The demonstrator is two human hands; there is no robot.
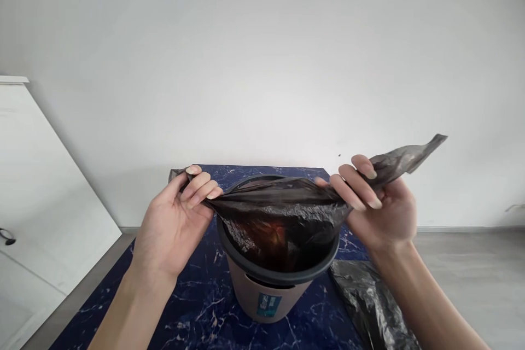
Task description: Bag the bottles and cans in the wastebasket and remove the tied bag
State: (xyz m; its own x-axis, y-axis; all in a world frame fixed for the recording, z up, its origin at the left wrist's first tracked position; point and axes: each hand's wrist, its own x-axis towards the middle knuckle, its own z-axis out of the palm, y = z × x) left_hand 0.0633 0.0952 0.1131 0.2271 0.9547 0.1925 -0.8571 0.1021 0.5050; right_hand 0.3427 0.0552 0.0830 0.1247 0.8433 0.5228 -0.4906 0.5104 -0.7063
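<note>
A thin black garbage bag [283,208] is stretched between my two hands over a trash can [246,279]. My left hand [180,219] pinches the bag's left end, with a bit of plastic poking out above the fingers. On the other side, my right hand [375,202] is closed around the bag, and a loose twisted end sticks out up and to the right. The bag's lower part hangs inside the can's dark rim. Something reddish-orange shows dimly through the plastic; what it is I cannot tell. The can is beige-brown with a teal label on its front.
The can stands on a blue marble-patterned table [197,306]. Another black plastic bag [369,295] lies crumpled on the table's right side, under my right forearm. A white cabinet [45,191] with a dark knob is at the left, and a white wall [262,65] rises behind the table.
</note>
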